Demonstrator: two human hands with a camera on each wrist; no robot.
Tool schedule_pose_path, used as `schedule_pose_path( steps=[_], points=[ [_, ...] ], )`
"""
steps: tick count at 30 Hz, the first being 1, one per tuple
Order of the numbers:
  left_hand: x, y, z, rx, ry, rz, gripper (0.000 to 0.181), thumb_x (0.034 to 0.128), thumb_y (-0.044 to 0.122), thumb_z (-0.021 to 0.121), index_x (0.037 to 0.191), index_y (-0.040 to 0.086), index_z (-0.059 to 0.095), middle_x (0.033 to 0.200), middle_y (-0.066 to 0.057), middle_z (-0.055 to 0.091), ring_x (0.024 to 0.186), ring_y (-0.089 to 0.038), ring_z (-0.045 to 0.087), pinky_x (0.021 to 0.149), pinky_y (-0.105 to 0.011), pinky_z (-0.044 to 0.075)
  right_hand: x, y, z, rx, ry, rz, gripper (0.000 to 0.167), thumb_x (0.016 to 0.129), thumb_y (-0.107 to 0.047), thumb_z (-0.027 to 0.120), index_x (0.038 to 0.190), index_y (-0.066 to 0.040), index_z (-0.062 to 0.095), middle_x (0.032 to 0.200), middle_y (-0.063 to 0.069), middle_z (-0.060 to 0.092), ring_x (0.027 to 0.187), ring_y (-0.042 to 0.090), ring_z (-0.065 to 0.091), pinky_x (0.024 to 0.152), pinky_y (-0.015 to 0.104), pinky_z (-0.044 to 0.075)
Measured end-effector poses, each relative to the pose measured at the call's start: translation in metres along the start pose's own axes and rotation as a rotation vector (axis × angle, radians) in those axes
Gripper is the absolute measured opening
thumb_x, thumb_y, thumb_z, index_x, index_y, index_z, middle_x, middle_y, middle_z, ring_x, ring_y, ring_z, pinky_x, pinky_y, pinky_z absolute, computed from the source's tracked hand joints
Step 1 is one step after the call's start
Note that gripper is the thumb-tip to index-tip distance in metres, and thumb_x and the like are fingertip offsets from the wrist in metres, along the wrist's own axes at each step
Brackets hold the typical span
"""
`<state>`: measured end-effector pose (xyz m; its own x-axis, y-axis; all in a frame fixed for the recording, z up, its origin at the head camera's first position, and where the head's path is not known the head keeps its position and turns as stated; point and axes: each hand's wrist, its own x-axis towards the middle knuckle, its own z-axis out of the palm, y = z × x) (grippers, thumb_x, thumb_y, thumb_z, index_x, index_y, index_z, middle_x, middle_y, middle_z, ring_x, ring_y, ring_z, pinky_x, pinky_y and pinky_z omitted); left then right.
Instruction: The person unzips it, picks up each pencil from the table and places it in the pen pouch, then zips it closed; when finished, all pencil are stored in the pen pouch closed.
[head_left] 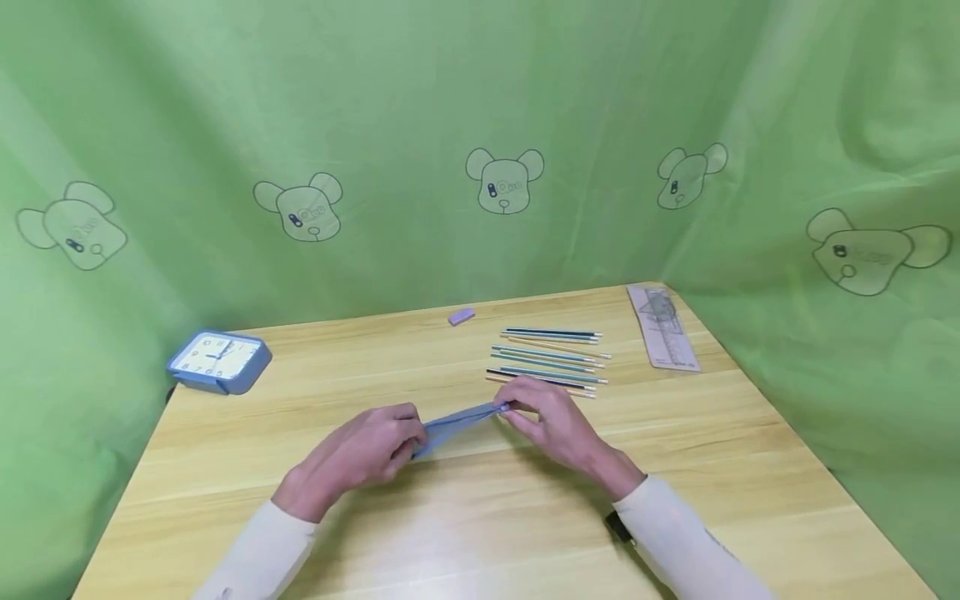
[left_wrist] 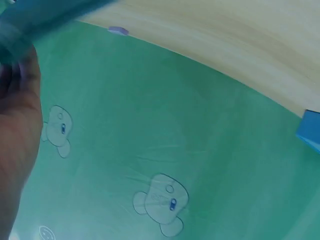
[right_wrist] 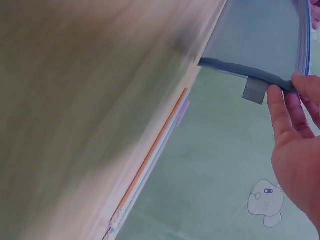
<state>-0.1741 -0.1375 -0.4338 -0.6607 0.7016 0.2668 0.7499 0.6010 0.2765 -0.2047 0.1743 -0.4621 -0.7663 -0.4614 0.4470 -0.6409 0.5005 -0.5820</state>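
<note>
A blue mesh zipper pouch (head_left: 459,421) is held above the table between both hands, seen nearly edge-on in the head view. My left hand (head_left: 375,446) grips its left end with curled fingers. At the other end, the thumb and fingers of my right hand (head_left: 551,421) pinch a top corner. In the right wrist view the mesh pouch (right_wrist: 252,37) shows its dark blue trim, a small grey tab and a zipper along one side. The left wrist view has only part of the pouch (left_wrist: 40,17), blurred, above the left hand (left_wrist: 20,130).
Several pencils (head_left: 547,358) lie in rows beyond the right hand. A purple eraser (head_left: 461,317) is near the back edge. Rulers (head_left: 666,333) lie at the back right, and a blue clock (head_left: 221,360) stands at the back left. Green curtain (head_left: 405,258) surrounds the wooden table (head_left: 480,533).
</note>
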Motion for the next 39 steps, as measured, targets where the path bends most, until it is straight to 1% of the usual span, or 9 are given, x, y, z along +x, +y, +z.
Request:
schedule_pose_path(
  steps=[4,13,18,22,25,28,33,36,39],
  points=[
    [-0.003,0.01,0.002,-0.063,-0.062,-0.1,0.022,0.095,0.005,0.071,0.116,0.003,0.08,0.103,-0.005,0.071,0.079,-0.006,0.057,0.067,-0.016,0.052,0.007,0.003,0.008,0.024,-0.042,0.028,0.023,0.095,0.004,0.074,0.115,-0.008,0.077,0.126,0.01,0.077,0.117,0.026,0.074,0.097,0.035,0.064],
    [-0.01,0.026,0.03,-0.133,-0.017,-0.376,0.056,0.0908,0.004,0.079,0.143,-0.006,0.063,0.12,-0.013,0.064,0.082,-0.011,0.054,0.062,-0.018,0.049,0.022,-0.004,0.031,-0.077,-0.156,0.062,0.052,0.097,-0.007,0.077,0.146,-0.004,0.061,0.146,0.013,0.062,0.125,0.028,0.068,0.104,0.041,0.061],
    [-0.012,0.039,0.049,-0.177,0.048,-0.521,0.061,0.092,0.005,0.075,0.148,-0.008,0.057,0.116,-0.012,0.058,0.076,-0.009,0.051,0.057,-0.017,0.047,0.028,-0.013,0.042,0.005,-0.239,0.167,0.053,0.102,-0.012,0.072,0.152,-0.005,0.055,0.121,0.017,0.071,0.091,0.018,0.07,0.076,0.026,0.06],
    [-0.008,0.046,0.055,-0.159,0.09,-0.505,0.059,0.0926,0.007,0.074,0.147,-0.009,0.058,0.113,-0.011,0.054,0.071,-0.005,0.045,0.054,-0.016,0.044,0.033,-0.016,0.049,0.14,-0.261,0.275,0.051,0.102,-0.006,0.07,0.151,-0.005,0.055,0.113,0.019,0.075,0.077,0.016,0.07,0.062,0.019,0.053],
    [-0.006,0.049,0.056,-0.158,0.108,-0.485,0.054,0.0925,0.004,0.071,0.144,-0.008,0.062,0.114,-0.011,0.053,0.075,-0.005,0.045,0.056,-0.016,0.045,0.037,-0.019,0.055,0.166,-0.217,0.299,0.041,0.099,-0.001,0.071,0.14,-0.004,0.062,0.122,0.018,0.073,0.087,0.02,0.075,0.07,0.019,0.058],
    [-0.003,0.05,0.054,-0.147,0.117,-0.485,0.049,0.091,0.001,0.068,0.14,-0.005,0.066,0.115,-0.012,0.055,0.081,-0.009,0.048,0.059,-0.016,0.047,0.04,-0.022,0.061,0.149,-0.175,0.307,0.03,0.096,0.003,0.071,0.126,-0.004,0.068,0.115,0.012,0.074,0.092,0.02,0.075,0.077,0.02,0.06],
    [0.003,0.045,0.053,0.036,0.129,-0.431,0.044,0.0888,0.004,0.071,0.133,0.0,0.072,0.11,-0.015,0.065,0.082,-0.014,0.059,0.063,-0.019,0.053,0.042,-0.026,0.068,0.13,-0.137,0.337,0.022,0.093,0.008,0.068,0.11,-0.004,0.074,0.096,0.005,0.074,0.083,0.011,0.068,0.075,0.019,0.059],
    [0.004,0.041,0.051,0.101,0.132,-0.385,0.035,0.0883,0.003,0.075,0.123,-0.001,0.075,0.106,-0.016,0.07,0.079,-0.017,0.066,0.064,-0.022,0.059,0.041,-0.027,0.068,0.13,-0.164,0.327,0.024,0.093,0.009,0.065,0.111,-0.004,0.075,0.094,0.005,0.074,0.08,0.009,0.066,0.071,0.017,0.056],
    [0.005,0.039,0.048,0.02,0.092,-0.43,0.039,0.0893,0.003,0.078,0.126,-0.006,0.072,0.113,-0.018,0.068,0.081,-0.017,0.064,0.065,-0.022,0.059,0.039,-0.025,0.062,0.129,-0.203,0.315,0.038,0.093,0.009,0.063,0.128,-0.005,0.07,0.105,0.01,0.076,0.085,0.014,0.07,0.071,0.02,0.058]
  ],
)
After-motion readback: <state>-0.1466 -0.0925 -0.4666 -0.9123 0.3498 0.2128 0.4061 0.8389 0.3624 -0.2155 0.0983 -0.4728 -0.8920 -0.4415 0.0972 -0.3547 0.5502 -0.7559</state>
